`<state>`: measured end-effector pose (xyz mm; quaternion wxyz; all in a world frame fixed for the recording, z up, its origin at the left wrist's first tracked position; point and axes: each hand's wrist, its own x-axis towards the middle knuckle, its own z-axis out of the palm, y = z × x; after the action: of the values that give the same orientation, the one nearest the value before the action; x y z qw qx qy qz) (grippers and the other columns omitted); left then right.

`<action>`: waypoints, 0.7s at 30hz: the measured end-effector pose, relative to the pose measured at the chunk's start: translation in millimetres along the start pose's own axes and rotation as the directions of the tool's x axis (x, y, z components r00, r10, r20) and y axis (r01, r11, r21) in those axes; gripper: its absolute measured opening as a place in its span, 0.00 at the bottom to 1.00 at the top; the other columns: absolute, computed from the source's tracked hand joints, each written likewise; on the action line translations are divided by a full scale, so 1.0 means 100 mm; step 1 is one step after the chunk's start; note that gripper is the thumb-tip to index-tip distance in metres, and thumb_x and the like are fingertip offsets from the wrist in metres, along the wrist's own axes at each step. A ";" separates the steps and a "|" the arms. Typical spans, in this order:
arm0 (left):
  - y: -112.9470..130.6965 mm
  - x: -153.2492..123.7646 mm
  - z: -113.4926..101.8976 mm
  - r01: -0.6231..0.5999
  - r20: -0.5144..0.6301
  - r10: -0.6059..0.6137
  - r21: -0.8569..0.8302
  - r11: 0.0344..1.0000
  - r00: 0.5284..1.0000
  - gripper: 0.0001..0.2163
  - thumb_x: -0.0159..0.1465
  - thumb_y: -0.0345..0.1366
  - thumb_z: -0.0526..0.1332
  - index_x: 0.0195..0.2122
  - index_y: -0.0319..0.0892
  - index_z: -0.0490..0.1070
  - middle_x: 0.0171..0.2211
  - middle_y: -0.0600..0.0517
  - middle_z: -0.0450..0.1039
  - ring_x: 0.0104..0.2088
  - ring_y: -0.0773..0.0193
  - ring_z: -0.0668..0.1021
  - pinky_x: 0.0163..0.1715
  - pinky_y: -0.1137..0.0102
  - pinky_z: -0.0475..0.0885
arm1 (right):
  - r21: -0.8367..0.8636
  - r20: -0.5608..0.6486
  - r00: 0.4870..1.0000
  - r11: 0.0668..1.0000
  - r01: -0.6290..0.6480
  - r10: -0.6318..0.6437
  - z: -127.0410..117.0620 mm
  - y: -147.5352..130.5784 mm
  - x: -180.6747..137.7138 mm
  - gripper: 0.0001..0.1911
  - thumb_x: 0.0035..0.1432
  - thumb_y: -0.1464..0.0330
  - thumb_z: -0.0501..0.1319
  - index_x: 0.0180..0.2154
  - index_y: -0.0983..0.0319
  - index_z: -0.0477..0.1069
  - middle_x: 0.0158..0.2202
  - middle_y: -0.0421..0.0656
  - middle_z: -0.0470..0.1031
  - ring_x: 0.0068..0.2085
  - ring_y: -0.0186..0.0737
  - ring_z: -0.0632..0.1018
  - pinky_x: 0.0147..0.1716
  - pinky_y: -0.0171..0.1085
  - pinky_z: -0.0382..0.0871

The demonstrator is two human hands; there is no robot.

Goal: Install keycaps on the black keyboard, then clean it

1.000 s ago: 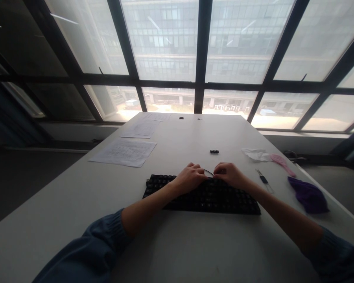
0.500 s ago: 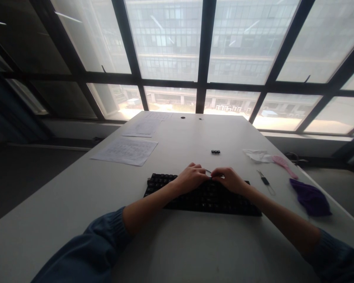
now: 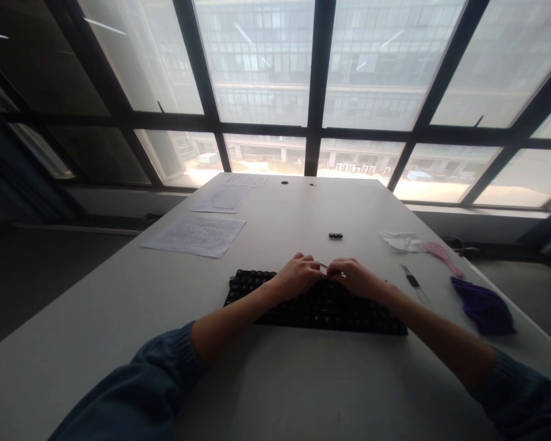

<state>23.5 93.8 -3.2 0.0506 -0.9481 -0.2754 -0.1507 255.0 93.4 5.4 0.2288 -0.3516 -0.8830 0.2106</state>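
A black keyboard (image 3: 324, 313) lies across the near part of the white table, partly covered by my hands. My left hand (image 3: 300, 274) rests over its back edge, fingers bent and pressed together near the middle. Facing it, my right hand (image 3: 352, 275) is closed in a pinch, its fingertips almost meeting the left ones. A thin dark curved strand (image 3: 324, 266) shows between the hands; whether it is a cable or a wire cannot be made out. What the fingertips pinch is hidden. Beyond the hands sits a short row of black keycaps (image 3: 335, 236).
On the right lie a wire keycap puller (image 3: 412, 280) with a black grip, a white tissue (image 3: 400, 241), a pink hairbrush (image 3: 441, 254) and a purple cloth (image 3: 482, 307). Written paper sheets (image 3: 195, 237) lie at the left. The white table (image 3: 294, 380) ends near windows.
My right hand has shifted very slightly left and up, with its fingers turned a little. Less of the strand shows between the hands. My left hand stays nearly in place.
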 end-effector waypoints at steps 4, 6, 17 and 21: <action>0.02 0.01 -0.03 0.003 0.017 -0.003 0.002 1.000 1.000 0.07 0.69 0.35 0.61 0.44 0.49 0.78 0.37 0.51 0.78 0.40 0.61 0.75 0.44 0.65 0.63 | 0.007 -0.042 0.998 0.999 0.036 -0.036 0.06 0.07 -0.04 0.09 0.62 0.73 0.60 0.36 0.60 0.79 0.36 0.44 0.79 0.37 0.40 0.78 0.41 0.38 0.71; 0.03 0.01 -0.06 0.000 0.023 0.000 -0.001 1.000 1.000 0.07 0.69 0.35 0.61 0.44 0.49 0.78 0.36 0.51 0.78 0.40 0.61 0.75 0.44 0.65 0.63 | 0.024 -0.077 0.995 0.998 0.064 -0.062 0.10 0.12 -0.09 0.10 0.65 0.71 0.59 0.36 0.60 0.80 0.37 0.45 0.79 0.38 0.41 0.78 0.42 0.38 0.71; 0.14 0.02 -0.14 -0.038 0.056 0.036 0.043 0.998 0.998 0.07 0.69 0.32 0.60 0.36 0.42 0.76 0.32 0.50 0.79 0.40 0.59 0.74 0.46 0.63 0.63 | -0.140 -0.051 0.984 0.977 0.163 -0.171 0.10 0.08 -0.12 0.20 0.72 0.67 0.50 0.35 0.60 0.80 0.31 0.45 0.75 0.34 0.39 0.74 0.37 0.37 0.68; 0.19 0.02 -0.16 -0.026 0.062 0.021 0.076 0.997 0.998 0.06 0.69 0.30 0.60 0.38 0.41 0.76 0.33 0.49 0.80 0.39 0.58 0.75 0.45 0.62 0.63 | -0.200 -0.024 0.984 0.965 0.167 -0.175 0.09 0.04 -0.17 0.18 0.72 0.67 0.51 0.42 0.59 0.80 0.35 0.47 0.78 0.38 0.42 0.76 0.39 0.39 0.70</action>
<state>31.3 76.0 12.1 0.0801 -0.9528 -0.2712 -0.1106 263.1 81.4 -8.7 0.2286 -0.2994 -0.9216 0.0940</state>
